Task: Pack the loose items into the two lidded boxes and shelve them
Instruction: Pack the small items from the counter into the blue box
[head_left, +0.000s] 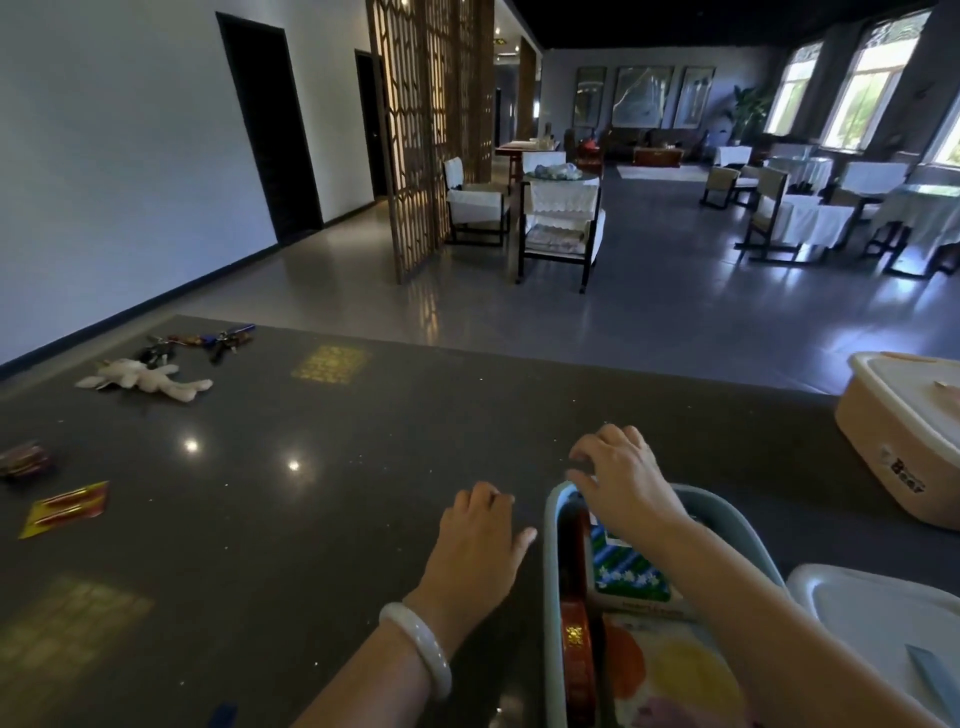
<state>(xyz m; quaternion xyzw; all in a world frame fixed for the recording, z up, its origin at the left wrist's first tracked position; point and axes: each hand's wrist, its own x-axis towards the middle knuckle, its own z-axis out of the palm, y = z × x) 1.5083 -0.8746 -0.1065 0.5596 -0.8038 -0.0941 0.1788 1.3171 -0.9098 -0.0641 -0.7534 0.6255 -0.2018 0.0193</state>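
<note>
The pale blue-grey plastic box (551, 571) stands open at the near edge of the dark speckled stone counter (311, 519). It is partly packed. It holds a flat red case (574, 634), a green-and-blue patterned carton (628, 566) and a packet printed with orange and yellow circles (675, 670).

The right hand (623, 483) hangs over the box's far rim with bent fingers; whether it pinches the rim or anything else cannot be told. Just left of the box the left hand (478, 545) rests on the counter, loosely curled and holding nothing.

A white plastic lid (872, 608) lies just right of the box, not yet fitted. Farther right and beyond sits a peach plastic box (893, 441) with its lid on.

Far left of the open box, a white plush toy (145, 376), bunches of keys (208, 343), a yellow-and-red flat packet (65, 509) and a dark red bundle (23, 460) are unpacked.

The packing looks roughly half done, with closing and shelving yet to do.
</note>
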